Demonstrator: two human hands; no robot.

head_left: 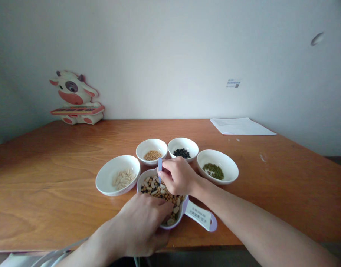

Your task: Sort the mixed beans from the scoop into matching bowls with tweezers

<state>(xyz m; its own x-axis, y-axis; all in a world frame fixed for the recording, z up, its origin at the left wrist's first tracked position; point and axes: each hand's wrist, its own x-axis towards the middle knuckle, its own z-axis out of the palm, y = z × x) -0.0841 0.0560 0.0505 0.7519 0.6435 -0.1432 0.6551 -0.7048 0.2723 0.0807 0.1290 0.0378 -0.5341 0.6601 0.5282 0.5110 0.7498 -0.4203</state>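
My right hand (pixel 178 176) is closed in a pinch around a slim blue-purple stick-like tool (pixel 160 164). The tool stands nearly upright, its lower end down among the mixed beans and nuts (pixel 153 190); I cannot make out its tip. These fill a white bowl with a lilac rim and a labelled handle (pixel 199 215) pointing right. Over the bowl's near-left rim lies my left hand (pixel 144 220), some fingers inside against the mix and the rest below the rim, partly hidden. It appears to grip the bowl.
Around the mixed bowl stand white bowls of pale nut halves (pixel 124 178), yellow beans (pixel 153 155), black beans (pixel 182 152) and green beans (pixel 214 171). A cow toy keyboard (pixel 77 98) and paper sheets (pixel 242 126) lie farther back, near the wall.
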